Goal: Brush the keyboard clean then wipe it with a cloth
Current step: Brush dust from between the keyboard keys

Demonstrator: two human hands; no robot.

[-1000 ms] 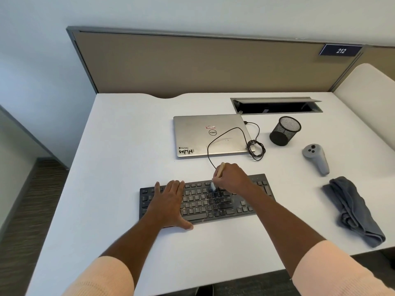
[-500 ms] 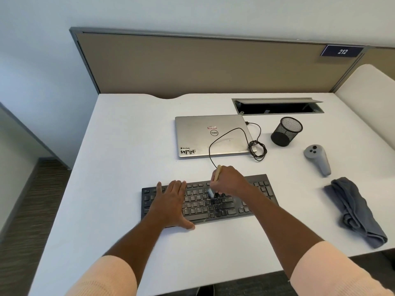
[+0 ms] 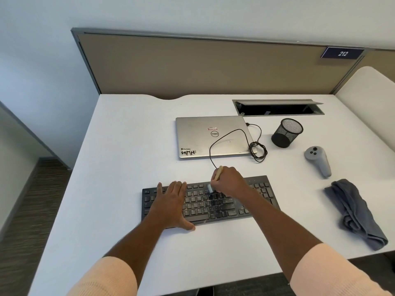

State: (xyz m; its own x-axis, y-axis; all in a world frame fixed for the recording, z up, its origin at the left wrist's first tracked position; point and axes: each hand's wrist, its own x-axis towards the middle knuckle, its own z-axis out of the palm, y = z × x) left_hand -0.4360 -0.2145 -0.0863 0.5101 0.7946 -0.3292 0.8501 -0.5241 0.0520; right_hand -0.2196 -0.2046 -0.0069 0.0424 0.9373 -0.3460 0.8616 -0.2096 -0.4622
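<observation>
A black keyboard lies flat near the front of the white desk. My left hand rests palm down on its left half, fingers spread, holding it still. My right hand is closed around a small brush with a pale wooden handle; its light bristles touch the upper key rows near the keyboard's middle. A crumpled grey cloth lies on the desk to the right, apart from both hands.
A closed silver laptop sits behind the keyboard with a black cable coiled at its right. A black mesh cup, a grey handheld controller and an open cable hatch lie further right and back.
My right hand has shifted the brush slightly left and back along the upper key rows. My left hand has stayed on the keyboard.
</observation>
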